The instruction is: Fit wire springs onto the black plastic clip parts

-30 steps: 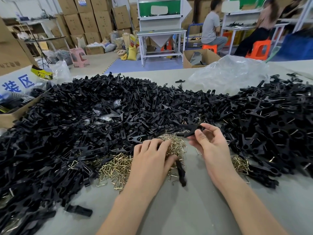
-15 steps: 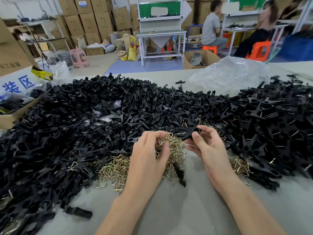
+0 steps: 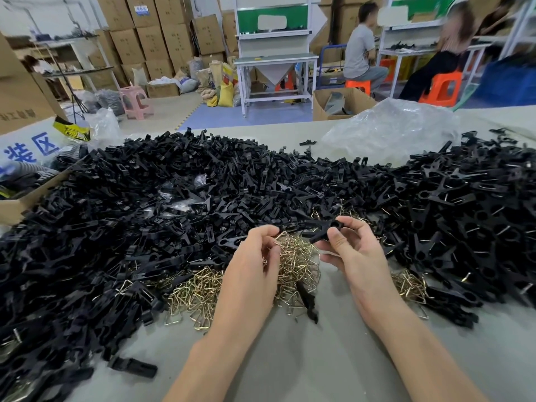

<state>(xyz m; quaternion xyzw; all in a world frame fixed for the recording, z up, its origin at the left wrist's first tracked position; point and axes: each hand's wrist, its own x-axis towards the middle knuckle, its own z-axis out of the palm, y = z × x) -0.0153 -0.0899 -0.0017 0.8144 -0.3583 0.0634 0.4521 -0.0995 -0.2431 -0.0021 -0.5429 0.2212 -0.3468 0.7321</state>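
- Counter (image 3: 333,361): grey surface; it carries everything listed below.
- Black plastic clip parts (image 3: 145,216): one broad heap covering my left side and the far middle of the counter.
- Right-hand heap (image 3: 470,216): more black clips, many showing a line of wire on them.
- Clear plastic bag (image 3: 391,132): crumpled, lying beyond the two heaps at the far right.
- Wire springs (image 3: 298,265): a brass-coloured tangle on the counter between the heaps, directly under my hands.
- Smaller spring cluster (image 3: 409,282): just right of my right wrist, against the right-hand heap.
- Left grip (image 3: 249,274): fingers curled down into the top of the wire springs, pinching wire there (how many pieces, I cannot tell).
- Right grip (image 3: 356,256): thumb and fingers clamped on a single clip part.
- Single clip part (image 3: 326,229): held just above the tangle, near my left fingertips but apart from them.
- Loose black piece (image 3: 133,367): flat on the counter, left of my left forearm.
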